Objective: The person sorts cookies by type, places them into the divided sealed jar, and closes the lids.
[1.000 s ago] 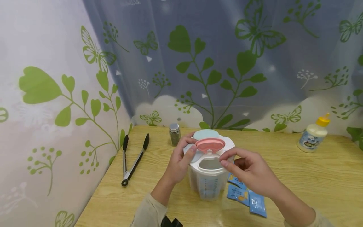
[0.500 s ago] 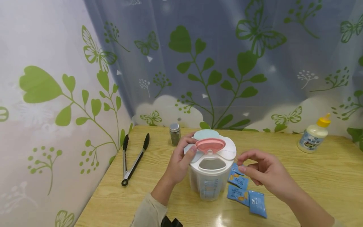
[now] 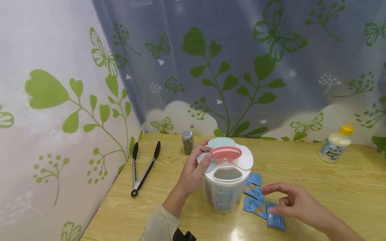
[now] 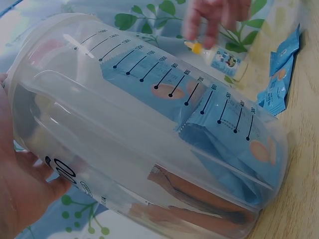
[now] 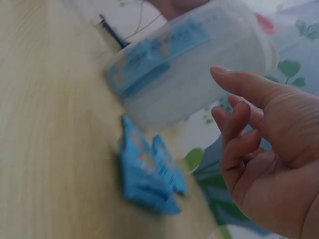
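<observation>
A clear plastic storage container (image 3: 224, 195) stands on the table, its white lid split into sections. The pink flap (image 3: 226, 153) is raised, leaving a front opening uncovered. My left hand (image 3: 191, 172) grips the lid's left edge, thumb on top. In the left wrist view, blue packets (image 4: 234, 129) and a brown packet (image 4: 199, 199) sit inside, behind volume marks. My right hand (image 3: 297, 206) is apart from the container, fingers loosely bent and holding nothing, over several blue packets (image 3: 254, 205) lying on the table. Whether its fingertips touch them, I cannot tell.
Metal tongs with black tips (image 3: 146, 172) lie spread at the left. A small silver-capped jar of dried flakes (image 3: 187, 144) stands behind my left hand. A yellow-capped squeeze bottle (image 3: 334, 147) stands at the back right. A patterned curtain (image 3: 211, 67) hangs behind the table.
My right hand has left the container's lid and moved right and down to the blue packets. My left hand has stayed on the lid, and the pink flap has remained raised.
</observation>
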Action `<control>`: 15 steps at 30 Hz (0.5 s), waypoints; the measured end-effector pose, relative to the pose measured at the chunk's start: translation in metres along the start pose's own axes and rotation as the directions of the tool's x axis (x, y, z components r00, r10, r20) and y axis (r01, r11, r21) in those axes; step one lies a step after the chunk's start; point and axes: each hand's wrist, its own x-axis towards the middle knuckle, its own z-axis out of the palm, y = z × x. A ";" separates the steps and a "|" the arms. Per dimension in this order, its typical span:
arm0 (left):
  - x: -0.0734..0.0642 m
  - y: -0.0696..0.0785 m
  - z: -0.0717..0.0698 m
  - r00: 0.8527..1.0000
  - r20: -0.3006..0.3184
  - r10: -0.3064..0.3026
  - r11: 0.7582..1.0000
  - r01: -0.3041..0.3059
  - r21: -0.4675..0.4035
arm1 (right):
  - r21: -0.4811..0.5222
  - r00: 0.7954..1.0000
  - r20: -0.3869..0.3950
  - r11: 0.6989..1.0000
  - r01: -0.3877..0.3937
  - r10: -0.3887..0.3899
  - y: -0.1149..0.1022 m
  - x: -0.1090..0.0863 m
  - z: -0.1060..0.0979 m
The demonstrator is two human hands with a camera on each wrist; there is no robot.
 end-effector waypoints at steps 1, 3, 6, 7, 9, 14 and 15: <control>0.000 0.000 0.000 1.000 0.000 0.000 1.000 0.000 0.003 | -0.002 1.000 0.002 1.000 -0.027 0.027 0.006 -0.002 -0.001; 0.001 0.000 0.000 1.000 0.001 -0.002 1.000 0.002 0.004 | 0.000 0.998 -0.005 0.998 -0.069 0.069 0.017 -0.007 -0.003; 0.001 0.000 0.001 1.000 0.002 -0.007 1.000 0.007 -0.001 | -0.009 0.998 -0.002 0.998 -0.070 0.070 0.031 -0.012 -0.006; 0.001 0.000 0.001 1.000 0.000 -0.010 1.000 0.010 -0.003 | -0.016 0.998 -0.003 0.998 -0.061 0.061 0.035 -0.013 -0.007; 0.001 0.001 0.001 1.000 -0.005 -0.013 1.000 0.013 -0.007 | -0.038 0.999 -0.006 0.998 -0.042 0.042 0.042 -0.015 -0.009; 0.000 0.001 0.000 1.000 -0.009 -0.007 1.000 0.007 0.002 | -0.152 0.996 -0.038 0.984 -0.087 0.082 0.052 -0.017 -0.013; 0.000 0.000 0.000 1.000 -0.008 -0.004 1.000 0.004 0.004 | -0.198 0.993 -0.053 0.974 -0.114 0.105 0.053 -0.018 -0.013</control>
